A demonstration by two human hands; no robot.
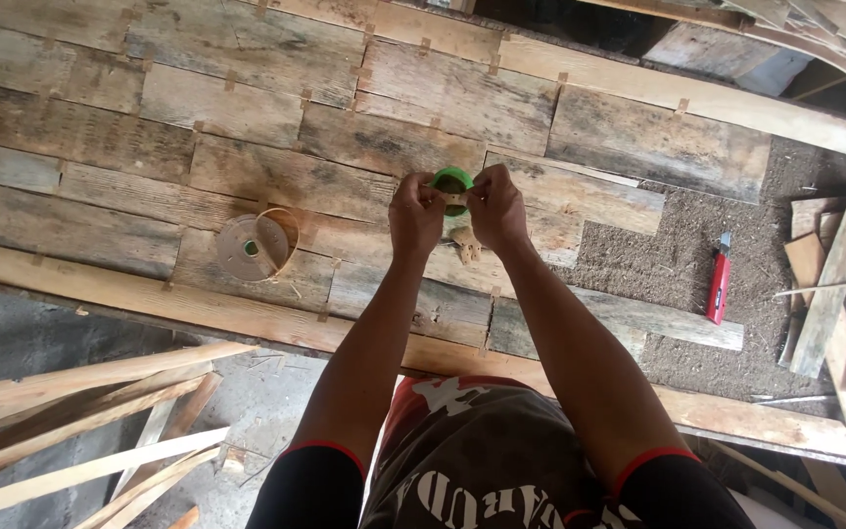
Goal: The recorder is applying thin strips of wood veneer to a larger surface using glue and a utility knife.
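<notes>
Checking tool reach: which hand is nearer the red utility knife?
Right. The right hand is closer to the red utility knife; the left hand is farther, across the green roll.

Person seen from above, with both forearms bare to above the elbow. The left hand (pixel 415 214) and right hand (pixel 497 208) carry no gloves, rings or watch that can be made out. The upper arms are covered by short black sleeves (pixel 310 485) edged with a narrow red band, and the torso wears a dark grey-brown shirt (pixel 487 460) bearing large white lettering and a red patch near the top.
</notes>
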